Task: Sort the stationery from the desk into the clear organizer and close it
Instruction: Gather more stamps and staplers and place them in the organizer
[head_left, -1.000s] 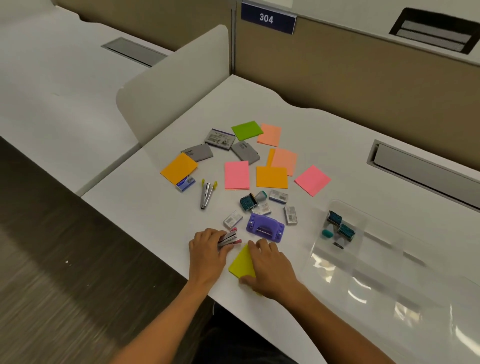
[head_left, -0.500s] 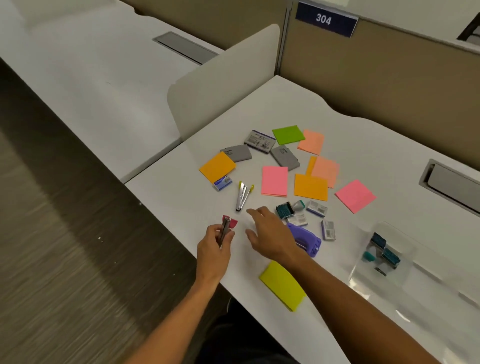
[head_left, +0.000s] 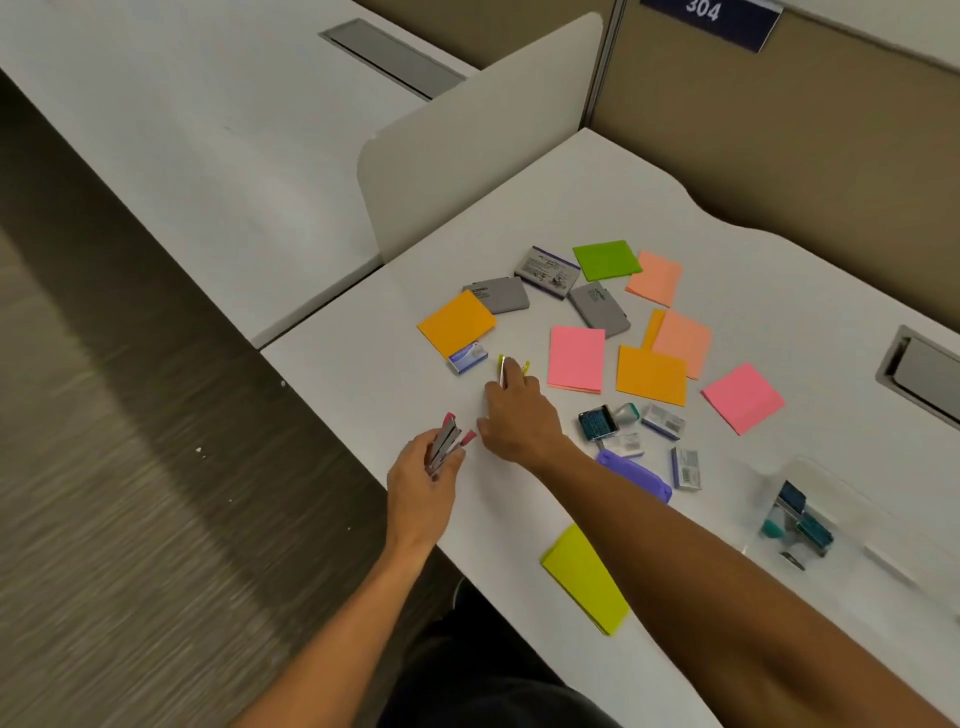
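Leftmost, the left hand (head_left: 423, 480) gripped a small silver stapler with pink tips (head_left: 448, 441) over the near edge of the white desk (head_left: 363, 374). Beside it, the right hand (head_left: 514, 415) curled its fingers round a silver stapler with yellow tips (head_left: 511, 366). Far right, the clear plastic organizer (head_left: 857, 525) held teal stamps (head_left: 800, 517) in one compartment; coloured sticky-note pads (head_left: 576, 358) lay between, and bare desk lay by the near edge.

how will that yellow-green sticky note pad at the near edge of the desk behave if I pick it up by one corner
The yellow-green pad looks thin and flat, so it is probably light and may flex or fan open from one corner. It lies close to the desk edge, so sliding it outward could let you pinch it more easily.
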